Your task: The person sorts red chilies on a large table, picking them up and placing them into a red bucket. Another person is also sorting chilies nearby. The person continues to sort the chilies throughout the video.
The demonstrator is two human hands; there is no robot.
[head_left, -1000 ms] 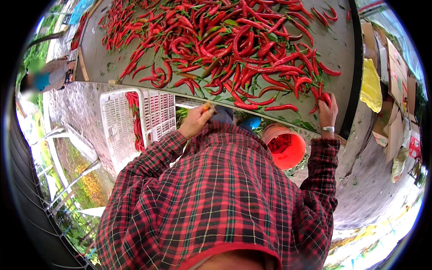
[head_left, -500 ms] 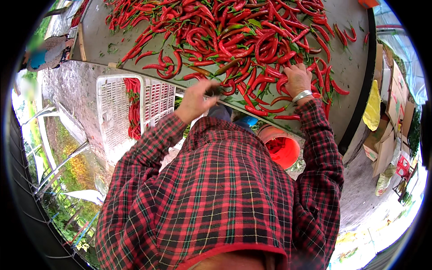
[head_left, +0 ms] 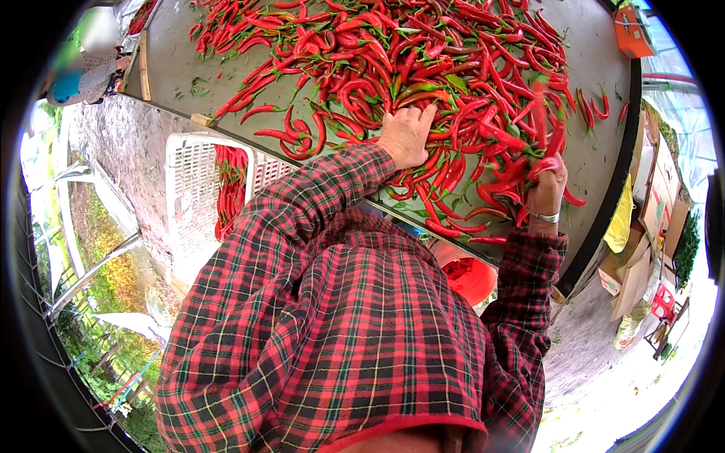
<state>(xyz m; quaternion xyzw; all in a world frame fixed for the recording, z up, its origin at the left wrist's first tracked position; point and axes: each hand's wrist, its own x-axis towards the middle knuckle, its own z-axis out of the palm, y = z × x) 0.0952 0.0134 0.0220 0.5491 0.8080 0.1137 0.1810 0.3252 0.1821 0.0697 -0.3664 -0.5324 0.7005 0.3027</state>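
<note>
A wide heap of red chilli peppers [head_left: 362, 57], some with green stems, covers much of a grey table [head_left: 174, 53]. My left hand [head_left: 404, 136] lies on the front of the heap, fingers apart and resting among the peppers, their tips partly hidden. At the heap's right side my right hand [head_left: 547, 181] is closed around red peppers, with some above it blurred by motion. Loose leaves and single peppers lie along the table's front edge, near both hands.
A white plastic crate [head_left: 189, 181] holding peppers stands below the table at left, a red bucket [head_left: 472, 279] under its front edge. Cardboard [head_left: 657, 226], a yellow bag [head_left: 621, 215] and an orange box [head_left: 633, 34] are at right. Another person [head_left: 83, 75] is at far left.
My left hand has moved up and right from the table's edge onto the heap. My right hand went left into the peppers, then back right, now with peppers lifted in it.
</note>
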